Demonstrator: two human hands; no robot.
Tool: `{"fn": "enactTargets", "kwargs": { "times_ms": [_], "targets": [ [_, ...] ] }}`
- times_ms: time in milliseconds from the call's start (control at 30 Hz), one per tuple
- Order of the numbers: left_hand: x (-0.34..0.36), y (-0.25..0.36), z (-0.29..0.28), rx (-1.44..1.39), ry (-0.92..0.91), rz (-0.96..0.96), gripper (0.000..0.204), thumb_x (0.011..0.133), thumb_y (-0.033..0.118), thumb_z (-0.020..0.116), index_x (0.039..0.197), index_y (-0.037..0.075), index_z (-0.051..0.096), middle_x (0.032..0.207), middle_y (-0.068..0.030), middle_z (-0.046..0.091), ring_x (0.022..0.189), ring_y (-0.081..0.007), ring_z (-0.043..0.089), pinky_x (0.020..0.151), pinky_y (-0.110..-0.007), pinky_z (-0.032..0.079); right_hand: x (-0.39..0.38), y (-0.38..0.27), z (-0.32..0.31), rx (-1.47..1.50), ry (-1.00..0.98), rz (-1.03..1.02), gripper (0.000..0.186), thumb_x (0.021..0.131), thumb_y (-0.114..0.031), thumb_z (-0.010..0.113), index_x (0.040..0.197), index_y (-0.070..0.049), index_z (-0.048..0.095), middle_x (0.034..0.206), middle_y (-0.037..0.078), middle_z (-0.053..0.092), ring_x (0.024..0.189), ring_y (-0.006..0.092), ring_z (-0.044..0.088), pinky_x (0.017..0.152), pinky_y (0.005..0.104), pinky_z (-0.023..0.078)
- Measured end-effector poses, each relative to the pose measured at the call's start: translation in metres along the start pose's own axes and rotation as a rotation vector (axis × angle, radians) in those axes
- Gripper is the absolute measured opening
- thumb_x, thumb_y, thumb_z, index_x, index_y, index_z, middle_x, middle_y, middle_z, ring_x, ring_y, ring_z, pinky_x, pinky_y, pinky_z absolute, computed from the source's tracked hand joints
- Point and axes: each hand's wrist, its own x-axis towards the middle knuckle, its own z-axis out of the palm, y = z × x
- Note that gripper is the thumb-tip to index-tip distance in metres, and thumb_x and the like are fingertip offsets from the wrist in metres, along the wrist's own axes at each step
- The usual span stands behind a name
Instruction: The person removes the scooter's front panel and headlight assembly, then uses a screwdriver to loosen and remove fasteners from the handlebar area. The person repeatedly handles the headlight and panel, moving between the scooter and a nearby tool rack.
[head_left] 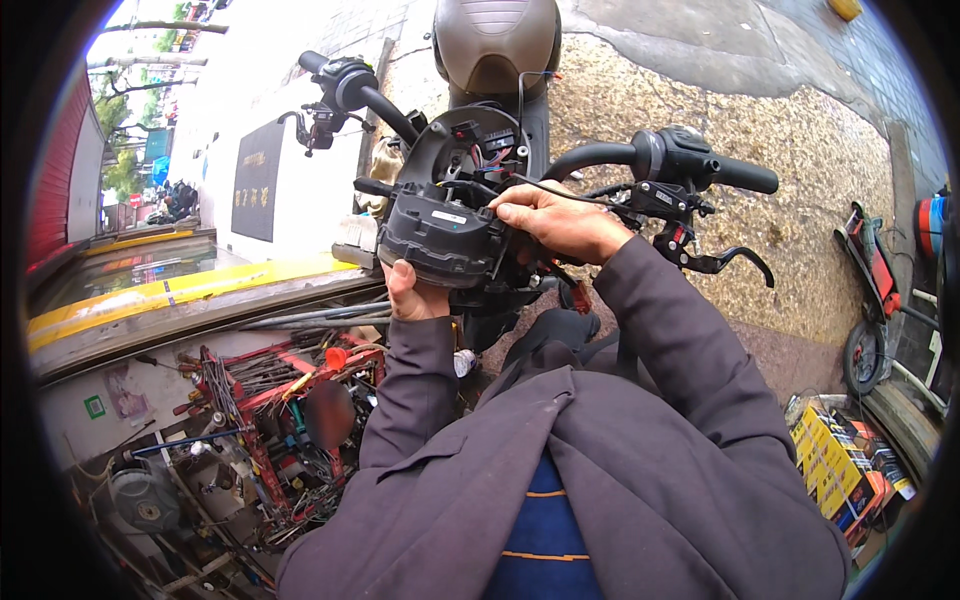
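A black dashboard housing (440,235) is tilted back-side up between the handlebars of a two-wheeler. My left hand (415,295) grips its near left edge from below, most fingers hidden behind it. My right hand (560,225) is at the housing's upper right corner, thumb and forefinger closed on a black cable (483,188) where it meets the housing. The open steering-head cover (455,130) above shows a connector and coloured wires (495,155). The right handlebar (740,175) with its brake lever lies right of my hand, the left handlebar (380,105) up to the left.
A brown seat (495,45) is at the top. A tool rack (300,430) crowds the lower left below a yellow-edged ledge (150,300). A red-and-black scooter (870,270) and yellow boxes (835,460) are at the right. Speckled pavement (760,300) lies beyond the vehicle.
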Motion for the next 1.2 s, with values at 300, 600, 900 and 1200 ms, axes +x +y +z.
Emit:
{"fn": "enactTargets", "kwargs": {
  "times_ms": [300,600,900,1200],
  "targets": [
    [0.001,-0.001,-0.003,-0.021,0.01,0.023,0.084,0.078,0.042,0.074,0.144,0.004,0.04,0.134,-0.0146,0.054,0.12,-0.031,0.057,0.103,-0.047,0.049,-0.005,-0.002,0.0,0.003,0.004,0.01,0.029,0.103,-0.03,0.054,0.123,-0.01,0.061,0.089,-0.001,0.062,0.068,0.0082,0.061,0.057,0.0238,0.047],
    [-0.002,-0.01,-0.008,-0.05,0.174,0.053,0.122,0.064,0.042,0.086,0.154,0.003,0.013,0.138,-0.0149,0.044,0.123,-0.0297,0.05,0.104,-0.045,0.044,-0.006,-0.001,0.003,-0.008,0.03,-0.073,0.028,0.103,-0.021,0.052,0.125,-0.007,0.063,0.094,0.0,0.064,0.076,0.008,0.061,0.067,0.0258,0.053],
    [-0.003,0.002,0.008,-0.012,0.202,0.14,0.127,0.067,0.044,0.088,0.155,0.005,0.006,0.139,-0.0178,0.041,0.122,-0.027,0.05,0.102,-0.041,0.044,-0.029,-0.017,0.067,-1.106,0.565,-0.506,0.051,0.086,-0.019,0.072,0.13,0.0,0.055,0.11,0.024,0.063,0.097,0.0397,0.063,0.085,0.0422,0.051],
    [-0.007,-0.003,-0.004,0.187,0.26,0.061,0.139,0.056,0.058,0.089,0.152,-0.004,0.01,0.137,-0.0262,0.037,0.126,-0.0354,0.044,0.109,-0.044,0.036,-0.02,-0.049,0.124,-1.375,0.346,-0.466,0.104,0.057,-0.019,0.089,0.146,-0.003,0.038,0.146,0.031,0.034,0.13,0.0478,0.042,0.106,0.0505,0.04]
  ]
}}
